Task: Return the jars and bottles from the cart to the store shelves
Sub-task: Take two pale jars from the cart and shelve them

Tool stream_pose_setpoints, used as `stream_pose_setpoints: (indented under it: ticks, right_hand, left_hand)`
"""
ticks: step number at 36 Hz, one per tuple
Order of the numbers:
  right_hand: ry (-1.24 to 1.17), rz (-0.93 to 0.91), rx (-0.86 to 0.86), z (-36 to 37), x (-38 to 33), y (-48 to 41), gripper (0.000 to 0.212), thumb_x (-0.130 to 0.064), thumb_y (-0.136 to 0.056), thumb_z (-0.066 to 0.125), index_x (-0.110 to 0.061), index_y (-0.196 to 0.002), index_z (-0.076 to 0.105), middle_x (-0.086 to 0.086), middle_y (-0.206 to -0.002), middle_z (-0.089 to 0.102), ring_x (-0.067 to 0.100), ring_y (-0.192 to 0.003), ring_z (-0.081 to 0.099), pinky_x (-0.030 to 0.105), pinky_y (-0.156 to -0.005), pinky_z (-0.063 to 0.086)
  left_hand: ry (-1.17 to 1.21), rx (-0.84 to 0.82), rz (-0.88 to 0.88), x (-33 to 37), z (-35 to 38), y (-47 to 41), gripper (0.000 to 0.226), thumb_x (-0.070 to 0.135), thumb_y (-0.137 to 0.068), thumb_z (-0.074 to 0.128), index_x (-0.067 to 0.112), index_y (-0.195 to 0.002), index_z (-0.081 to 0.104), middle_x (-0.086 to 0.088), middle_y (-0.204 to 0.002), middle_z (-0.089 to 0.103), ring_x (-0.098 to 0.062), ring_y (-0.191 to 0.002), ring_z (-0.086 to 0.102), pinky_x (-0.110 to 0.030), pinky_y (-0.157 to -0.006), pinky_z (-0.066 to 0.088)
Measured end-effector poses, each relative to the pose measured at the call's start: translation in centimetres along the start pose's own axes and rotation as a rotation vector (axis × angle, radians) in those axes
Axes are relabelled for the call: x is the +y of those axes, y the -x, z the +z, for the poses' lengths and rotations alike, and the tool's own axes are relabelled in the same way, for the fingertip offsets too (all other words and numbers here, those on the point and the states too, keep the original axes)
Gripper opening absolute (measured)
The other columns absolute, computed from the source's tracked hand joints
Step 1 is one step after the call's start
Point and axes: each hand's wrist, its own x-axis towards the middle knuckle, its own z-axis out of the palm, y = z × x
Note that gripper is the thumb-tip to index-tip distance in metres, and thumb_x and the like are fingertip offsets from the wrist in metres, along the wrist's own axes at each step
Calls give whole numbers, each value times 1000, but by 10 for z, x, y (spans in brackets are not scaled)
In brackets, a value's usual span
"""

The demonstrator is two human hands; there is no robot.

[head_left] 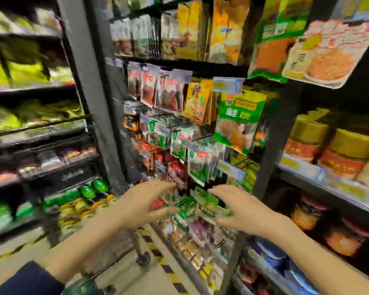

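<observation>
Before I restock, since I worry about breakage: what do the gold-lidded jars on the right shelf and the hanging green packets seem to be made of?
Gold-lidded jars: rigid round bodies, glass or hard plastic; the red labels and the blur hide which. Their lids look like metal or gold-coated plastic, with a dull sheen.
Hanging green packets: probably thin glossy plastic film, since they are flat, printed, and hang from pegs.

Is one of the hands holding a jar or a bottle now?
No, the left hand and the right hand are both open and empty, fingers spread before the small green and red hanging packets.
</observation>
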Motion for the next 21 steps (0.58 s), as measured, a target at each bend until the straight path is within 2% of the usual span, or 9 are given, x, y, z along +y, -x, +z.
stream_pose_setpoints:
  ticks: [4,7,11,13,16,17,21]
  right_hand:
    - [-18,-98,-37,5,-35,-61,72,-41,-91,56,-24,-149,17,-4,-155,22,13,-142,23,28,-112,27]
    - [-19,-176,-64,7,-59,-105,71,-41,-90,57,-23,-147,21,-2,-152,28,15,-138,30,32,-110,33]
    - [-19,-256,-103,12,-83,-166,74,-39,-90,57,-20,-150,16,-2,-156,21,15,-143,21,31,-114,25]
    - [-24,-302,-106,16,-93,-199,75,-41,-89,57,-21,-149,16,-2,-156,22,15,-142,23,30,-113,25]
    - [-15,-358,-133,22,-105,-246,76,-42,-89,57,-23,-150,16,-2,-156,21,15,-142,23,31,-113,25]
    - [-13,-378,-138,25,-107,-263,75,-42,-89,56,-23,-150,16,-2,-156,22,15,-142,23,32,-114,25]
    - [-20,-455,-165,34,-114,-324,74,-41,-88,58,-18,-148,22,2,-153,27,16,-141,26,32,-115,25]
  left_hand:
    - [32,13,-205,-47,-2,38,77,70,-78,28,33,-145,24,14,-147,36,-5,-133,36,-17,-104,28]
    - [33,5,-322,-85,3,59,75,69,-80,33,31,-144,27,12,-148,36,-6,-133,36,-19,-106,27]
    - [45,-2,-453,-126,8,77,65,56,-89,46,30,-145,26,11,-148,36,-7,-133,36,-21,-106,29]
    - [40,-22,-509,-146,9,80,70,61,-86,44,29,-146,24,9,-149,35,-10,-134,36,-24,-106,30]
    - [40,-44,-595,-177,12,78,95,80,-68,23,27,-147,21,8,-151,32,-10,-136,34,-25,-107,32]
    - [44,-47,-621,-187,13,76,97,83,-68,24,27,-148,21,8,-152,32,-10,-137,34,-26,-107,32]
    - [27,-31,-691,-232,23,62,70,55,-89,46,27,-148,21,8,-153,30,-9,-137,33,-25,-108,30]
